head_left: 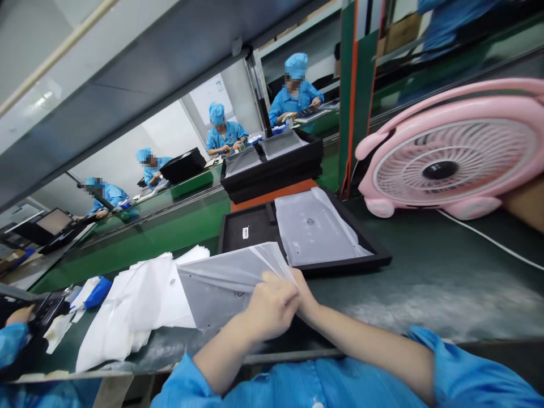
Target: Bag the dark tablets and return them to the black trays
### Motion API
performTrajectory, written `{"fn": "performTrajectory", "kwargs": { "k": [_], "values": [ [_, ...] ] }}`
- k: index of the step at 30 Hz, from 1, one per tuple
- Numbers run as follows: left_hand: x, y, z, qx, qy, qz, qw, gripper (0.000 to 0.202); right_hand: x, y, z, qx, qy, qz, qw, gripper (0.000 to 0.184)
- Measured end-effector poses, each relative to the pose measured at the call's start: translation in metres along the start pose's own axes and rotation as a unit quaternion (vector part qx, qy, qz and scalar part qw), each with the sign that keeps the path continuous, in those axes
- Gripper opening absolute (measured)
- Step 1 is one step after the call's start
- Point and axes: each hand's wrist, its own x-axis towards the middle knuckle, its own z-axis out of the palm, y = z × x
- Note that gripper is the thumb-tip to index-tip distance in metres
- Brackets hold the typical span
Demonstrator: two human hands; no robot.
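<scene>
Both my hands meet at the edge of a translucent plastic bag (pixel 225 283) lying on the bench in front of me. My left hand (pixel 272 309) is closed in a pinch on the bag's open end. My right hand (pixel 305 294) sits just behind it, mostly hidden, its fingers also gripping the bag's edge. Under the bag lies a pile of white bags (pixel 136 306). Just beyond my hands is a shallow black tray (pixel 250 226) with another plastic bag (pixel 314 226) laid in it.
A pink desk fan (pixel 450 164) with a white cable stands at the right. More black trays (pixel 272 164) sit on the green conveyor. Several people in blue coats and caps work along the far side. Another person's sleeve (pixel 12 340) is at the lower left.
</scene>
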Motion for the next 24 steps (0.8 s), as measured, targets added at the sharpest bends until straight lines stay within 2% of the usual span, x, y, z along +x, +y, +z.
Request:
{"fn": "performTrajectory", "kwargs": {
  "k": [1, 3, 5, 6, 8, 9, 10, 11, 14, 15, 16, 18, 20, 22, 24],
  "values": [
    [-0.002, -0.003, -0.01, 0.0, 0.002, 0.003, 1.0, 0.023, 0.0, -0.005, -0.004, 0.015, 0.0, 0.013, 1.0, 0.037],
    [-0.003, -0.011, -0.041, 0.015, 0.045, -0.006, 0.999, 0.024, 0.0, -0.019, -0.01, 0.044, -0.022, 0.036, 0.998, 0.037],
    [0.0, -0.02, -0.075, 0.052, 0.106, -0.052, 0.992, 0.032, 0.002, -0.038, -0.015, 0.036, -0.06, 0.02, 0.997, 0.037],
    [0.002, -0.024, -0.09, 0.055, 0.075, -0.086, 0.992, 0.036, 0.005, -0.049, -0.018, 0.008, -0.078, -0.008, 0.997, 0.037],
    [0.004, -0.03, -0.108, 0.019, -0.05, -0.149, 0.987, 0.033, 0.013, -0.073, -0.024, -0.081, -0.114, -0.067, 0.988, 0.038],
    [0.003, -0.032, -0.11, -0.017, -0.11, -0.172, 0.979, 0.029, 0.018, -0.084, -0.028, -0.123, -0.14, -0.081, 0.979, 0.038],
    [0.0, -0.034, -0.109, -0.058, -0.14, -0.191, 0.97, 0.029, 0.023, -0.095, -0.033, -0.155, -0.18, -0.081, 0.968, 0.036],
    [-0.005, -0.036, -0.105, -0.097, -0.132, -0.21, 0.964, 0.032, 0.028, -0.105, -0.039, -0.176, -0.233, -0.071, 0.954, 0.035],
    [-0.021, -0.043, -0.086, -0.183, 0.022, -0.274, 0.944, 0.042, 0.04, -0.121, -0.062, -0.227, -0.403, -0.048, 0.885, 0.036],
    [-0.025, -0.045, -0.081, -0.199, 0.069, -0.294, 0.932, 0.044, 0.044, -0.122, -0.07, -0.26, -0.441, -0.052, 0.858, 0.038],
    [-0.029, -0.048, -0.078, -0.208, 0.107, -0.31, 0.921, 0.045, 0.048, -0.122, -0.078, -0.307, -0.453, -0.061, 0.835, 0.039],
    [-0.035, -0.052, -0.074, -0.217, 0.156, -0.333, 0.904, 0.046, 0.059, -0.122, -0.093, -0.417, -0.41, -0.103, 0.804, 0.029],
    [-0.038, -0.055, -0.074, -0.228, 0.188, -0.345, 0.891, 0.046, 0.071, -0.125, -0.107, -0.489, -0.314, -0.178, 0.794, 0.01],
    [-0.04, -0.058, -0.074, -0.242, 0.213, -0.352, 0.879, 0.047, 0.08, -0.131, -0.115, -0.476, -0.211, -0.245, 0.818, 0.006],
    [-0.041, -0.06, -0.073, -0.255, 0.225, -0.353, 0.872, 0.047, 0.08, -0.133, -0.113, -0.412, -0.162, -0.245, 0.863, 0.018]
  ]
}}
